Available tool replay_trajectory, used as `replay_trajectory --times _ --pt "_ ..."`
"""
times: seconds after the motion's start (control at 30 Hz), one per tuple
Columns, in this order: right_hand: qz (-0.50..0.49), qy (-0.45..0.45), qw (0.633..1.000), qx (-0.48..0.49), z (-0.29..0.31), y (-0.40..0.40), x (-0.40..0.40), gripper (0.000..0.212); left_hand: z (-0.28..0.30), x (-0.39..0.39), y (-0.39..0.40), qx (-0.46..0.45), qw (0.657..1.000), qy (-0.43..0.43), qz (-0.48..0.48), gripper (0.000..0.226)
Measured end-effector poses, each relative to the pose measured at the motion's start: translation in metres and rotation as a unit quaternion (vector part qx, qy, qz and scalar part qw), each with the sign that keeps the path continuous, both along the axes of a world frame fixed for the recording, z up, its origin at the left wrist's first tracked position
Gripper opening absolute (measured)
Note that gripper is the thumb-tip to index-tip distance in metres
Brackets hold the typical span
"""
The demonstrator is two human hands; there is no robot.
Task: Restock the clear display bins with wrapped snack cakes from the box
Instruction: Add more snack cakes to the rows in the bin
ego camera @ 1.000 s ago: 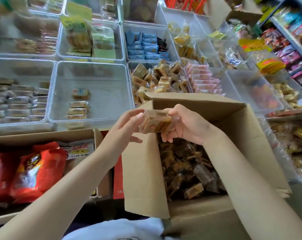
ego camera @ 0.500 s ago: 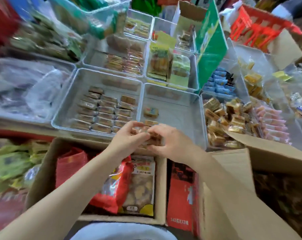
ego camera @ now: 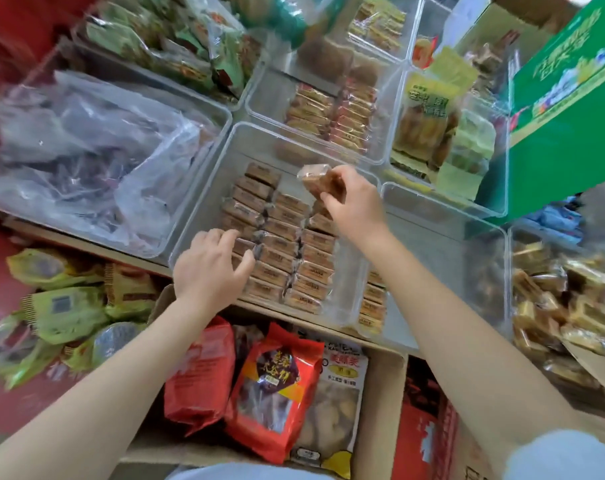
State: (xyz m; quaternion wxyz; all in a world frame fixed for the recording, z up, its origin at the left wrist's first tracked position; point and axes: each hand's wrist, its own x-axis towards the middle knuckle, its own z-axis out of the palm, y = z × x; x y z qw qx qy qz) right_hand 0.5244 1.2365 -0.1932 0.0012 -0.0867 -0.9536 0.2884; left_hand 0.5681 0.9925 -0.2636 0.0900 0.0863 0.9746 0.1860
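Fingers (ego camera: 332, 199) of your right hand (ego camera: 354, 209) are pinching 1 wrapped snack cake (ego camera: 316, 176) above the clear bin (ego camera: 204, 202); your left hand (ego camera: 209, 268) is spreading open-fingered on the packed rows (ego camera: 280, 244). You're placing now; next, you'll probably be lowering it into the far gap.

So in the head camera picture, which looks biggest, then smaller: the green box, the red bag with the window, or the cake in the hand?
1. green box
2. red bag, nearer the camera, so unsure against the box
3. snack cake, held in the right hand
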Motion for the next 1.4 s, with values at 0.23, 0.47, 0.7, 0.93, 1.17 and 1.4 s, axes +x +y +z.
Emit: replay_trajectory --times 0.23,0.47,0.7,0.93,1.17,1.4 --pt "0.051 -0.069 0.979 0.185 -0.079 -0.007 -0.075 0.022 -0.007 0.0 0.003 -0.031 0.999 0.019 -0.003 0.05" --pt "0.035 -0.051 0.995 0.08 -0.122 -0.023 -0.07 0.034 -0.012 0.0 0.005 -0.029 0.999 0.037 0.005 0.043" --pt "0.057 -0.048 0.979 0.19 -0.134 -0.03 -0.041 0.041 -0.014 0.001 0.004 -0.013 0.998 0.067 0.001 0.038" --pt "0.114 -0.166 0.919 0.34 -0.122 -0.039 -0.036 0.058 -0.012 0.002 0.002 -0.013 0.998 0.067 -0.007 0.041" --pt "0.057 -0.081 0.982 0.16 -0.044 -0.019 0.037 0.036 -0.001 0.001 0.003 -0.038 0.999 -0.019 0.005 0.036" --pt "-0.032 0.022 0.999 0.023 0.071 0.075 0.226 0.019 0.045 0.069 0.075 0.132 0.987 -0.043 -0.077 0.029"
